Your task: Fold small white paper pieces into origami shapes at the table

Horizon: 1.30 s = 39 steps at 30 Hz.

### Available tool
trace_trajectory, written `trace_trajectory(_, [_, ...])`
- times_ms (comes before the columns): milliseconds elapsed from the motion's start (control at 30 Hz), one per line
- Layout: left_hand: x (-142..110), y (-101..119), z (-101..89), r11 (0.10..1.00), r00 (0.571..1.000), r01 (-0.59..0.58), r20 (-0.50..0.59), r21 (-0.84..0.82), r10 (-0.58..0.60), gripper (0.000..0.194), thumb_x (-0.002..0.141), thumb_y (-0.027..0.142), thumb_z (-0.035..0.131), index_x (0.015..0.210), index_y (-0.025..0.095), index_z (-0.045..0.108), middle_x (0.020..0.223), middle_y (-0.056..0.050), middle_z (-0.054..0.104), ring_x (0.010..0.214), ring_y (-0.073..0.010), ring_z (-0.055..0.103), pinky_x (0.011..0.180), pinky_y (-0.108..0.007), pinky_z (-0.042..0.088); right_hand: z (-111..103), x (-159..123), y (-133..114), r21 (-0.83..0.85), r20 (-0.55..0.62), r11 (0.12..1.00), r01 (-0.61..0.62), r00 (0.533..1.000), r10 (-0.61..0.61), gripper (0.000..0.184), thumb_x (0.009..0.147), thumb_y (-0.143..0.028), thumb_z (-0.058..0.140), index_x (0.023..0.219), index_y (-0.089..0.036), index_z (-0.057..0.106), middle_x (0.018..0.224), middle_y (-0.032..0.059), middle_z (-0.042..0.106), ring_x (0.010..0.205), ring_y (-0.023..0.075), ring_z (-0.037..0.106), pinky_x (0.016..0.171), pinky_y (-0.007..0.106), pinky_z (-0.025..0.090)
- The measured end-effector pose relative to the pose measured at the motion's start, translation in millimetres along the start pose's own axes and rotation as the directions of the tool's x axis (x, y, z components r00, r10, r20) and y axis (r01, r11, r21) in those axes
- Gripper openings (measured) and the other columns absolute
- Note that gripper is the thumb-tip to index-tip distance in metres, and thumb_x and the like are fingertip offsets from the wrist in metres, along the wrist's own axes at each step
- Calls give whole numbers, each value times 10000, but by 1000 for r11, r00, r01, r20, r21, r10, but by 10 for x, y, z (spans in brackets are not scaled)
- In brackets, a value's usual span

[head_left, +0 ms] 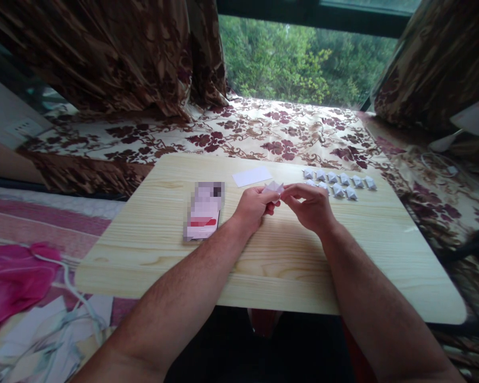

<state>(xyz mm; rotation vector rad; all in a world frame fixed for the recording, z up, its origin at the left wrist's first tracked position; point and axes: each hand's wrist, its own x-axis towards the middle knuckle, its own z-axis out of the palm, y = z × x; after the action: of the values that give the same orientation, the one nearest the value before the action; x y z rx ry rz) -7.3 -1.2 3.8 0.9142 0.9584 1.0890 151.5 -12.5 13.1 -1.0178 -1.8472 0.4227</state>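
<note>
Your left hand [255, 205] is pinching a small piece of folded white paper [273, 186], with the thumb lying along its near side and the other fingers curling beneath. Your right hand [308, 205] is meeting it from the other side, its thumb and forefinger pressing together at the paper's right end. Both hands are holding the piece above the surface [283, 266], around the middle of its width and nearer the far edge than the near edge; your forearms are reaching in across the near edge.

Just beyond your left hand, a flat white sheet [251, 176] is lying close to the far edge. A phone [203, 211] is resting to the left of your left forearm, between it and the left edge, its screen blurred out. Toward the far right corner, small folded paper shapes [344, 178] are sitting in two rows: six are standing in the back row, while your right hand is partly covering the front one, so you cannot count that row for certain. Beyond the far edge, a floral cloth [279, 127] is spreading toward the window [303, 64].
</note>
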Motion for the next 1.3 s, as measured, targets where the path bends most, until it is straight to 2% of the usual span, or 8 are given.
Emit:
trace_trajectory(400, [11,-3,-25,999,999,15,36,-43,-13,126,631,226,698,632,123,624,561,-6,584,433,-67,459,421,-215,338,0,-5,11,1,-9,998,61,998,-61,156,865,-166,625,781,-230,740,882,21,763,764,153,683,703,273,531])
trace_trajectory(600, [18,-3,-30,998,998,23,66,-54,-19,231,674,329,731,662,119,636,572,-3,580,424,-65,454,413,-216,343,6,-13,19,-10,5,999,40,999,-40,144,876,-213,624,782,-234,732,908,27,765,789,165,690,718,283,543])
trace_trajectory(833, [19,2,-30,999,998,11,58,-49,-9,144,656,241,692,626,117,625,557,-3,560,432,-64,450,415,-213,338,9,-16,1,-21,-2,999,42,999,-42,152,868,-185,616,773,-235,724,890,19,764,765,156,687,719,283,548])
trace_trajectory(967, [32,-4,-27,998,999,26,46,-49,-24,140,644,236,694,619,124,615,552,5,547,437,-60,439,414,-208,337,45,-30,27,31,-40,998,-51,998,53,62,832,-232,666,791,-229,712,828,16,757,721,160,689,701,294,559])
trace_trajectory(1000, [35,-8,-28,999,999,24,38,-48,-22,144,643,239,700,622,124,615,553,6,547,439,-59,436,416,-207,341,55,-29,36,73,-57,993,-89,994,94,26,807,-250,695,810,-226,706,811,16,753,710,164,693,684,296,562])
trace_trajectory(1100, [42,-23,-31,999,1000,-2,10,-37,3,165,644,256,728,651,124,629,583,1,570,465,-62,452,440,-206,370,67,-10,48,272,-79,938,-213,967,243,103,780,-295,720,808,-204,680,746,18,724,647,161,684,609,282,550])
trace_trajectory(1200, [40,-31,-31,999,999,-41,-22,-7,41,181,654,273,743,669,127,636,614,-4,590,494,-67,474,468,-207,391,54,22,39,388,2,865,-319,938,346,160,812,-312,683,726,-177,672,592,3,650,526,130,615,516,252,494])
trace_trajectory(1300, [35,-31,-23,998,997,-66,-39,11,66,192,673,295,742,670,137,633,628,1,600,499,-64,472,478,-206,384,47,39,33,433,47,820,-375,918,395,222,810,-350,690,686,-168,660,584,5,646,467,105,558,458,236,451])
